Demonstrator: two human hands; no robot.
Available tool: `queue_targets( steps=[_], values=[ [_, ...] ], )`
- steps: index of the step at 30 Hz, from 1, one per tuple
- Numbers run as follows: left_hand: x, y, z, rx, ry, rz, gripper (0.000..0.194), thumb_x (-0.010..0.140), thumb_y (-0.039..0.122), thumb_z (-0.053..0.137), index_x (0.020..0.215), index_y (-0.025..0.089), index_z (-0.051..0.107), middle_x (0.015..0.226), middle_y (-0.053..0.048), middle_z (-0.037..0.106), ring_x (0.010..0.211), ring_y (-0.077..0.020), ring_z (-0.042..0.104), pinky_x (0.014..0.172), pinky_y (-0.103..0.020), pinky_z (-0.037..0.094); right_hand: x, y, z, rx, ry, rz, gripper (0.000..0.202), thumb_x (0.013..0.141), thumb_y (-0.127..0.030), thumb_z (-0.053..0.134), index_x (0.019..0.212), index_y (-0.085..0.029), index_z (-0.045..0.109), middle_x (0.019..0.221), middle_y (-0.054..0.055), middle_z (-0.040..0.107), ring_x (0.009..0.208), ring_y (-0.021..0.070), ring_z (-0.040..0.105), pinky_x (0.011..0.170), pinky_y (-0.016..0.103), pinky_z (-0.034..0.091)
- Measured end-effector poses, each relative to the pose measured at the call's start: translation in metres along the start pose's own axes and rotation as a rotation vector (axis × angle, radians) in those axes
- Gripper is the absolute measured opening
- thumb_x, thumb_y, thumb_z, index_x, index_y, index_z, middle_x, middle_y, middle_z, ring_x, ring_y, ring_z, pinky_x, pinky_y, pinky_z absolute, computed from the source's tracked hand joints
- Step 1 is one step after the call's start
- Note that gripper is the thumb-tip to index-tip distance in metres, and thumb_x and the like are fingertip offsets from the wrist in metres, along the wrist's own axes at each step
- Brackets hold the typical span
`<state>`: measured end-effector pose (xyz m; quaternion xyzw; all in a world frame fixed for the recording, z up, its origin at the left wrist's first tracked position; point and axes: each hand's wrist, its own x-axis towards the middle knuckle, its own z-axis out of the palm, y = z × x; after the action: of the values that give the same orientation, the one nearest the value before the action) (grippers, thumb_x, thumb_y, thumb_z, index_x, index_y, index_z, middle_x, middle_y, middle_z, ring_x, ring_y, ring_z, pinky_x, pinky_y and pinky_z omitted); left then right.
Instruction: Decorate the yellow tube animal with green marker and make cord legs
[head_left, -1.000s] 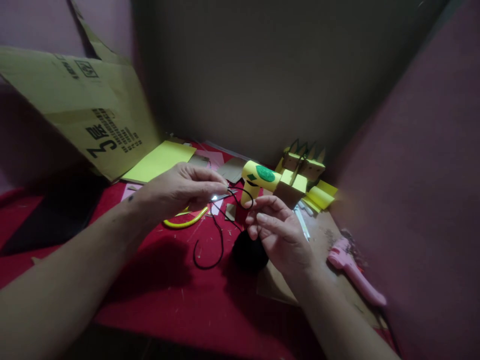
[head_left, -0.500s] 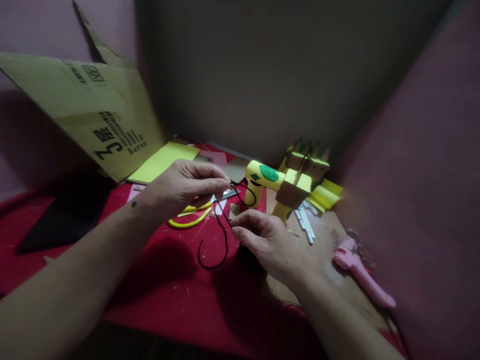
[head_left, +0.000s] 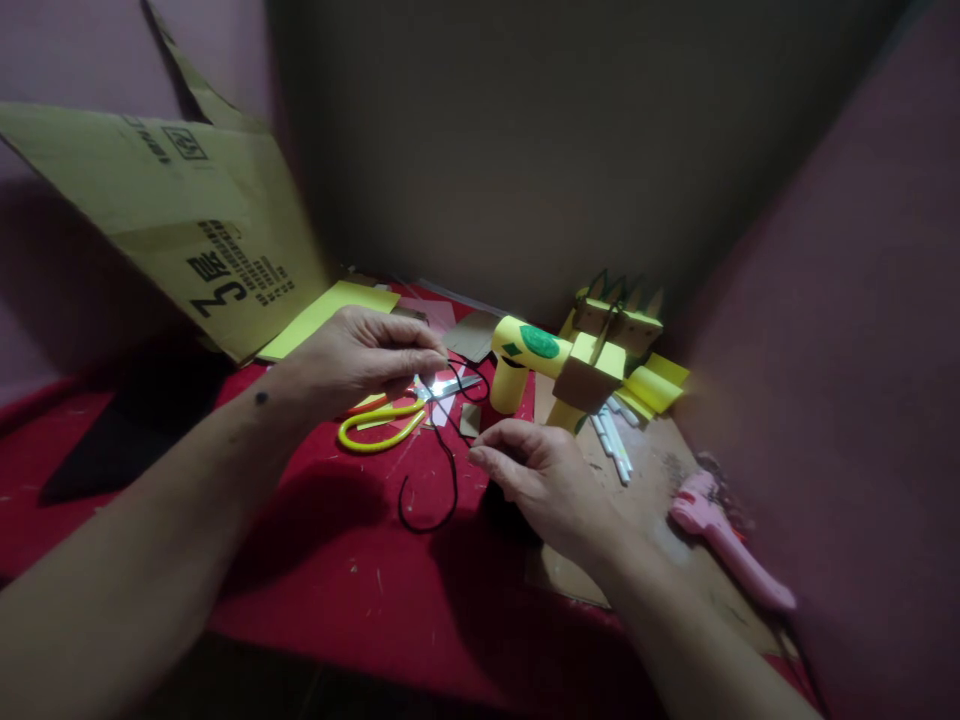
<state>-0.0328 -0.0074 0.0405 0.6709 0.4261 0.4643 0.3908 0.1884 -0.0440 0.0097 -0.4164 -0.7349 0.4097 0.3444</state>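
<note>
A thin black cord (head_left: 455, 470) runs between my two hands above the red cloth. My left hand (head_left: 375, 350) pinches it between thumb and fingertips, and a small loop sticks out to the right of the fingers. Lower and to the right, my right hand (head_left: 536, 475) pinches another stretch of the cord. One loose end hangs down in a hook shape. Under and beside my left hand lie scissors (head_left: 382, 427) with yellow and red handles, blades pointing right. Beyond my right hand stands a yellow paper tube figure (head_left: 510, 385) with green patches and a cardboard block.
A pink glue gun (head_left: 731, 545) lies on a cardboard sheet (head_left: 667, 520) at the right, near several white sticks (head_left: 611, 445). Yellow paper pieces (head_left: 656, 385) lie behind them. A large cardboard box (head_left: 187, 220) stands at the left, beside yellow card (head_left: 330, 310).
My left hand has shifted slightly left and up, and my right hand slightly right, so they are a little farther apart. More of the scissors shows. The cord stays pinched in both.
</note>
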Motion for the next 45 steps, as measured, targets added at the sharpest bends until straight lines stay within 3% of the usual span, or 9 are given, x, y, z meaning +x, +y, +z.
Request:
queue_targets(
  steps=[4,9,14,18,22,25,36,42,45],
  values=[
    [0.000,-0.008,-0.010,0.028,-0.060,0.009,0.004,0.077,0.023,0.078,0.075,0.020,0.078,0.054,0.004,0.061,0.046,-0.0050,0.048,0.041,-0.014,0.035,0.002,0.000,-0.004,0.167,0.063,0.151,0.018,0.091,-0.029,0.060,0.076,-0.019,0.060,0.053,-0.006,0.056,0.047,0.0075,0.046,0.047,0.020,0.034],
    [0.000,-0.008,-0.014,0.104,-0.130,-0.031,0.006,0.076,0.025,0.078,0.074,0.020,0.079,0.054,0.003,0.061,0.046,-0.0056,0.047,0.041,-0.015,0.035,0.006,0.003,-0.006,0.332,0.097,0.205,0.017,0.082,-0.033,0.069,0.079,-0.018,0.065,0.050,-0.009,0.051,0.041,0.0053,0.039,0.040,0.019,0.029],
    [-0.001,-0.002,-0.012,0.136,-0.160,-0.053,0.008,0.075,0.026,0.077,0.073,0.019,0.078,0.053,0.002,0.058,0.047,-0.0067,0.047,0.042,-0.015,0.034,0.005,-0.002,-0.008,0.319,0.104,0.214,0.021,0.075,-0.032,0.077,0.091,-0.018,0.076,0.067,-0.003,0.064,0.051,0.0068,0.046,0.045,0.020,0.036],
    [-0.001,0.000,-0.010,0.162,-0.211,-0.039,0.010,0.075,0.027,0.076,0.072,0.018,0.078,0.051,0.003,0.054,0.046,-0.0069,0.044,0.041,-0.016,0.032,0.004,-0.004,-0.008,0.255,0.068,0.206,0.031,0.078,-0.030,0.075,0.107,-0.021,0.079,0.059,-0.003,0.061,0.053,0.0102,0.048,0.046,0.023,0.037],
    [0.000,0.001,-0.011,0.189,-0.261,-0.036,0.012,0.075,0.030,0.076,0.070,0.018,0.078,0.056,0.001,0.057,0.049,-0.0075,0.045,0.043,-0.016,0.034,0.003,-0.003,-0.006,0.156,0.095,0.157,0.013,0.082,-0.027,0.070,0.087,-0.022,0.081,0.055,-0.002,0.058,0.055,0.0128,0.051,0.045,0.023,0.036],
    [0.001,0.003,-0.012,0.206,-0.289,-0.061,0.014,0.075,0.030,0.076,0.069,0.018,0.077,0.055,0.001,0.056,0.048,-0.0084,0.046,0.043,-0.017,0.035,0.003,-0.002,-0.006,0.130,0.111,0.135,0.013,0.083,-0.027,0.067,0.078,-0.022,0.078,0.054,-0.001,0.058,0.057,0.0138,0.055,0.046,0.024,0.038],
    [0.000,0.004,-0.010,0.221,-0.394,-0.138,0.014,0.076,0.029,0.072,0.070,0.016,0.076,0.053,0.001,0.054,0.049,-0.0100,0.048,0.045,-0.018,0.037,0.001,0.000,-0.011,0.123,0.099,0.160,0.015,0.083,-0.031,0.068,0.080,-0.021,0.078,0.054,-0.002,0.058,0.057,0.0132,0.055,0.049,0.025,0.040],
    [-0.001,0.004,-0.011,0.224,-0.379,-0.199,0.018,0.080,0.031,0.069,0.073,0.016,0.073,0.053,0.002,0.052,0.045,-0.0088,0.044,0.042,-0.019,0.031,0.001,0.001,-0.013,0.094,0.094,0.178,0.014,0.081,-0.032,0.069,0.079,-0.022,0.079,0.047,-0.005,0.048,0.044,0.0097,0.039,0.039,0.023,0.030],
    [-0.002,0.004,-0.012,0.228,-0.423,-0.163,0.016,0.082,0.028,0.067,0.073,0.015,0.071,0.053,0.002,0.054,0.047,-0.0095,0.048,0.044,-0.019,0.035,0.001,0.002,-0.012,0.117,0.085,0.227,0.018,0.077,-0.037,0.071,0.077,-0.020,0.078,0.049,-0.004,0.050,0.043,0.0088,0.037,0.038,0.022,0.027]
  ],
)
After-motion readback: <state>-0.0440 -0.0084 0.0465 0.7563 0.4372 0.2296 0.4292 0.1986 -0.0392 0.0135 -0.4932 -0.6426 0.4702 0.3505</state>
